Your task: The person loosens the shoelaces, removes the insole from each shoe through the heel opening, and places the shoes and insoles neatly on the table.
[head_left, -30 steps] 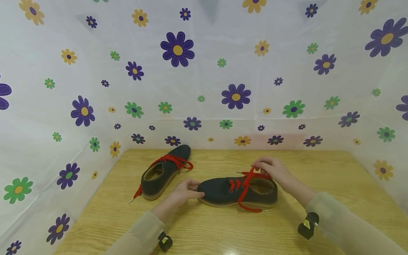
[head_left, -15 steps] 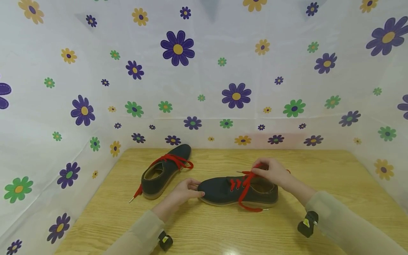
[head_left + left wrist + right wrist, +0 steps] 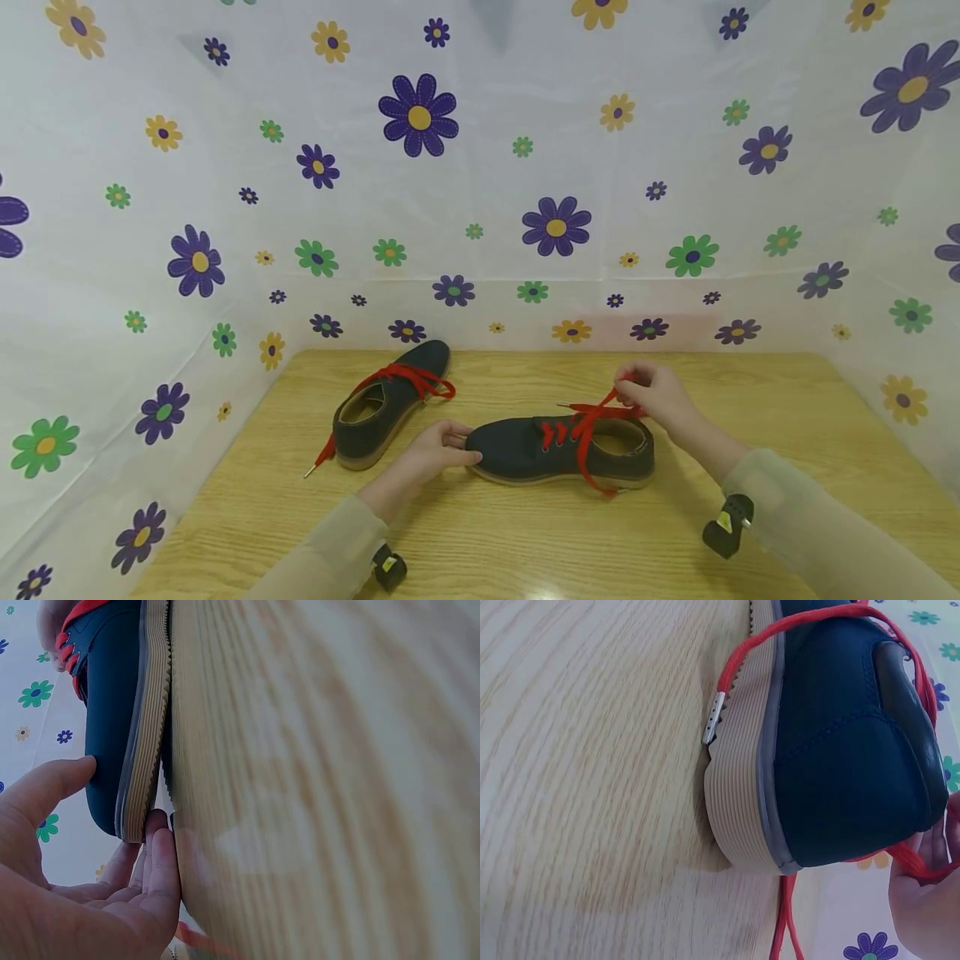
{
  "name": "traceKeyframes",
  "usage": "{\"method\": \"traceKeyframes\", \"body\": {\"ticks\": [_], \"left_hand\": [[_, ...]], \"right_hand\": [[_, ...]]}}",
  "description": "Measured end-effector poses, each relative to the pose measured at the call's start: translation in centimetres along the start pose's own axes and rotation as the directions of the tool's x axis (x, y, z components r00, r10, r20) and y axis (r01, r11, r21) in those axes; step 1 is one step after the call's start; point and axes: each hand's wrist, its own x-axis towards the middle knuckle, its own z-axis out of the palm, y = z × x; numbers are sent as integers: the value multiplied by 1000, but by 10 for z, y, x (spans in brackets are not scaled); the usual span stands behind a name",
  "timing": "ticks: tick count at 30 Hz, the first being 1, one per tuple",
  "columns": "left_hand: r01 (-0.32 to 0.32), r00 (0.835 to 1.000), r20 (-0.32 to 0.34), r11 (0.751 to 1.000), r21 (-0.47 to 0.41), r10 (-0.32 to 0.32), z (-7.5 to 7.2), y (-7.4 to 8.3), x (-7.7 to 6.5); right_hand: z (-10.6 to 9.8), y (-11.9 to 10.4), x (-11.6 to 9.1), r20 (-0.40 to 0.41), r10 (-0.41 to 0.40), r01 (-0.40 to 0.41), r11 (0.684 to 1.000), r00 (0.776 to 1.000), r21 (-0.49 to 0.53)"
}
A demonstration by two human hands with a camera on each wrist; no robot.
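Beige sleeves come in from the near edge, and the left hand (image 3: 431, 446) cups the toe of the near shoe (image 3: 558, 450), thumb on top and fingers (image 3: 154, 859) relaxed against the sole, steadying rather than gripping. That dark blue shoe lies mid-table, toe pointing left. Just behind its heel, the right hand (image 3: 652, 392) has its fingers curled and pinched around the red lace (image 3: 581, 433), drawing it up and back from the eyelets. One metal lace tip (image 3: 714, 718) dangles against the ribbed sole on the near side. The risk, as I judge it: pull too hard and the shoe could skid or twist out from under that light left-hand hold, or the loose end could slip out of an eyelet. Further back and to the left sits the second shoe (image 3: 386, 400), its own red lace trailing loose. All this on a pale wooden table (image 3: 525, 542), boxed in by white sheeting printed with purple, green and yellow flowers (image 3: 417, 115).
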Motion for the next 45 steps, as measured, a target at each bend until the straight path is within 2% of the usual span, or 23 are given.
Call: {"method": "traceKeyframes", "body": {"ticks": [6,14,27,34,40,45], "left_hand": [[0,1000,2,1000,4,0,0,0,1],[12,1000,6,1000,4,-12,-1,-2,0],[16,1000,10,1000,2,-16,0,-1,-1],[15,1000,10,1000,1,-15,0,0,-1],[15,1000,8,1000,2,-15,0,-1,-1],[8,1000,5,1000,-5,-8,0,-1,0]], "right_hand": [[-1,-1,-2,52,-53,56,997,997,-61],[3,-1,-1,138,-128,157,962,982,-225],[4,6,1,270,-216,290,916,938,-277],[4,6,1,197,-195,249,918,961,-308],[3,6,0,101,-126,150,946,987,-286],[0,5,1,46,-83,92,969,995,-231]]}}
